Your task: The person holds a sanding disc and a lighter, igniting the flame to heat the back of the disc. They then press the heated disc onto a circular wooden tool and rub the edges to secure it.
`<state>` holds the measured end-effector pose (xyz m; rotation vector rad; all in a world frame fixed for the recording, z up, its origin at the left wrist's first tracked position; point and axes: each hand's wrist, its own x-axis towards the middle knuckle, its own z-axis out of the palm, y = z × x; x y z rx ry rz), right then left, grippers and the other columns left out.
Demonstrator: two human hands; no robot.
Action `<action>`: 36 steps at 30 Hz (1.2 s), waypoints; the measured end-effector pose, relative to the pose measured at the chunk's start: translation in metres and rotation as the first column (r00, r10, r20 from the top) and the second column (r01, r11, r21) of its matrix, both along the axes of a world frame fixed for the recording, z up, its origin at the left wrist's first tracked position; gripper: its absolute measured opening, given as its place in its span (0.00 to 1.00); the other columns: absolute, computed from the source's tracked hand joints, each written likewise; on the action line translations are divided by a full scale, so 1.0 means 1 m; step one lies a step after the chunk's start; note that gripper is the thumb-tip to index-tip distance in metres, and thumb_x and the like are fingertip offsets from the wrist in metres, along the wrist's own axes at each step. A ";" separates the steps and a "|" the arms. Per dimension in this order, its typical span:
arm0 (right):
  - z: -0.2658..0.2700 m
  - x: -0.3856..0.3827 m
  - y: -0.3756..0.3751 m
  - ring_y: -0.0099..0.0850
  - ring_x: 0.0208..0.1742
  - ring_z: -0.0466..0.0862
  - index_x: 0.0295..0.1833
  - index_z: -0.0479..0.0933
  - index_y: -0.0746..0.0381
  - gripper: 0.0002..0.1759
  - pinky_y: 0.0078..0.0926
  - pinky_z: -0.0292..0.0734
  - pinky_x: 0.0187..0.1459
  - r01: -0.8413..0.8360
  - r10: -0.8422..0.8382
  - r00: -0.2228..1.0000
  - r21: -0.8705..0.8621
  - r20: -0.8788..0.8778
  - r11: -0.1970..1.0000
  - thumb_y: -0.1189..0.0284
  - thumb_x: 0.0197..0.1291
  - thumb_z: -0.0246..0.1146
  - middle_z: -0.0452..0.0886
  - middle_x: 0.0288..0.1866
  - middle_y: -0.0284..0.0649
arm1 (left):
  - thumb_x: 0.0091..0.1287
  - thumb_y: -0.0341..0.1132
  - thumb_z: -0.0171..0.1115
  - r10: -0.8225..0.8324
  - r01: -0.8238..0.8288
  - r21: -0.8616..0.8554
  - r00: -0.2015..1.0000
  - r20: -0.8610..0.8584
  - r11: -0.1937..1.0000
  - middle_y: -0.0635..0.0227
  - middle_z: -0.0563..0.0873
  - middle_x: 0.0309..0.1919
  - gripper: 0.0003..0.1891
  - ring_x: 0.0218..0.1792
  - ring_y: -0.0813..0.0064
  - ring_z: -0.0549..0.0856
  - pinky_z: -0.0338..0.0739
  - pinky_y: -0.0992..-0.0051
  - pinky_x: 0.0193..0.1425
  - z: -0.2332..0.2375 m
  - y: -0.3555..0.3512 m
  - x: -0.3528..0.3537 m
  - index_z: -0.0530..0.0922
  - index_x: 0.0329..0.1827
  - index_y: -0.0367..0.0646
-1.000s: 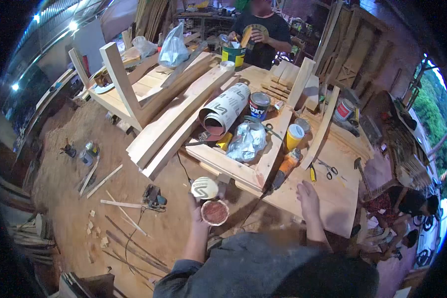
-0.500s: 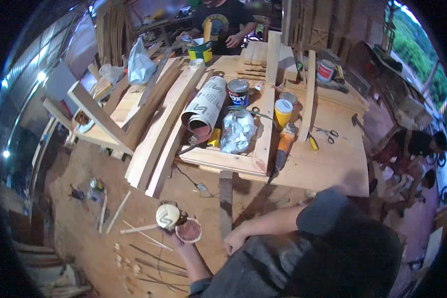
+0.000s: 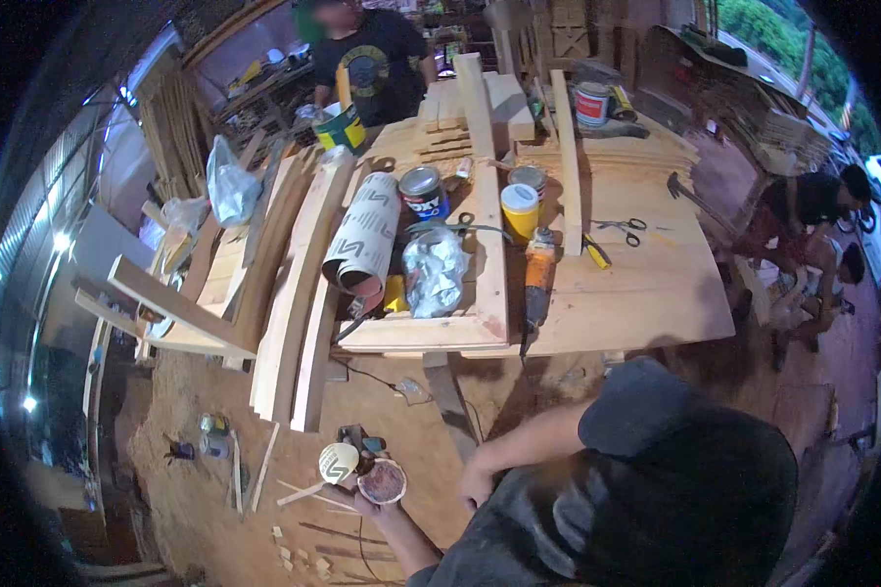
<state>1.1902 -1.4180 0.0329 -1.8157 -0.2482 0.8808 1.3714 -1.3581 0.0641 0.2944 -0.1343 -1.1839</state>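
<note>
Low in the view, my left hand (image 3: 364,501) holds a small round container (image 3: 382,481) with reddish-brown contents. Beside it, in the same hand, is a pale round disc (image 3: 339,463) with dark printed marks. A dark object (image 3: 362,440) shows just behind these two; what it is I cannot make out. My right hand (image 3: 474,486) hangs near my body, below the table edge, its fingers bent and partly hidden by the shirt. Nothing can be made out in it.
On the wooden table (image 3: 646,293) are a sandpaper roll (image 3: 364,230), a plastic bag (image 3: 435,274), a yellow container (image 3: 520,211), an orange power tool (image 3: 538,279), scissors (image 3: 626,231) and a hammer (image 3: 695,200). Long boards (image 3: 289,313) overhang its front. A person (image 3: 372,64) stands behind; others are at right.
The view has shifted, so the table items sit further left. My left hand, with the container and disc, appears lower. The person across the table now shows more fully, standing further left.
</note>
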 end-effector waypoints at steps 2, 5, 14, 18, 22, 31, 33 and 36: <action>0.008 -0.011 0.001 0.34 0.35 0.79 0.43 0.81 0.67 0.20 0.38 0.74 0.38 0.060 -0.033 0.984 -0.147 0.178 0.987 0.62 0.49 0.65 0.85 0.40 0.42 | 0.58 0.68 0.57 0.050 -0.041 0.104 0.995 -0.085 0.994 0.55 0.83 0.50 0.40 0.45 0.61 0.82 0.76 0.59 0.49 -0.037 -0.017 0.020 0.73 0.62 0.43; 0.010 -0.025 -0.007 0.34 0.38 0.80 0.40 0.80 0.69 0.20 0.40 0.73 0.37 0.119 -0.102 0.940 -0.035 0.327 0.992 0.64 0.46 0.64 0.85 0.40 0.47 | 0.58 0.67 0.58 -0.022 0.032 0.084 0.993 -0.119 0.996 0.56 0.83 0.49 0.40 0.44 0.60 0.83 0.76 0.58 0.50 -0.012 -0.038 -0.003 0.71 0.63 0.43; -0.009 -0.082 -0.045 0.30 0.40 0.80 0.48 0.78 0.68 0.20 0.34 0.73 0.41 0.476 -0.452 0.868 -0.085 0.206 0.875 0.61 0.59 0.63 0.84 0.41 0.45 | 0.55 0.67 0.62 -0.308 0.309 -0.015 0.950 0.048 0.951 0.58 0.83 0.52 0.42 0.48 0.61 0.82 0.77 0.56 0.55 -0.015 -0.106 -0.031 0.72 0.63 0.42; -0.081 -0.185 -0.058 0.35 0.41 0.80 0.52 0.76 0.68 0.24 0.36 0.74 0.43 0.719 -0.717 0.679 0.052 0.157 0.693 0.58 0.62 0.60 0.84 0.43 0.49 | 0.55 0.66 0.62 -0.391 0.386 0.077 0.917 0.073 0.919 0.58 0.82 0.52 0.41 0.48 0.61 0.83 0.77 0.56 0.54 0.002 -0.154 -0.072 0.72 0.63 0.42; -0.155 -0.330 0.026 0.37 0.50 0.81 0.59 0.73 0.66 0.27 0.40 0.75 0.51 0.932 -0.937 0.308 -0.247 0.165 0.263 0.53 0.69 0.50 0.80 0.54 0.52 | 0.56 0.66 0.62 -0.438 0.430 0.103 0.896 0.073 0.897 0.58 0.82 0.52 0.41 0.48 0.61 0.83 0.78 0.57 0.54 0.014 -0.187 -0.097 0.72 0.63 0.42; -0.133 -0.360 0.254 0.36 0.52 0.80 0.60 0.73 0.64 0.29 0.39 0.75 0.52 0.388 -0.286 -0.677 0.001 -0.679 -0.921 0.51 0.69 0.50 0.80 0.55 0.51 | 0.56 0.65 0.63 -0.528 0.525 0.068 0.848 0.041 0.848 0.59 0.82 0.52 0.40 0.47 0.60 0.83 0.78 0.58 0.54 0.047 -0.245 -0.151 0.72 0.63 0.42; -0.131 -0.343 0.265 0.36 0.52 0.80 0.60 0.73 0.64 0.29 0.39 0.75 0.53 0.231 -0.217 -0.670 0.078 -0.710 -0.970 0.51 0.68 0.50 0.80 0.55 0.50 | 0.56 0.64 0.63 -0.534 0.532 0.058 0.845 0.034 0.845 0.59 0.82 0.53 0.40 0.47 0.60 0.83 0.78 0.58 0.53 0.055 -0.255 -0.161 0.72 0.63 0.42; -0.143 -0.328 0.277 0.36 0.53 0.80 0.61 0.72 0.64 0.29 0.39 0.75 0.53 0.093 -0.167 -0.667 0.142 -0.726 -0.986 0.50 0.68 0.50 0.80 0.56 0.50 | 0.57 0.64 0.63 -0.541 0.540 0.052 0.841 0.004 0.840 0.59 0.82 0.53 0.40 0.47 0.60 0.83 0.78 0.59 0.53 0.067 -0.267 -0.175 0.72 0.63 0.42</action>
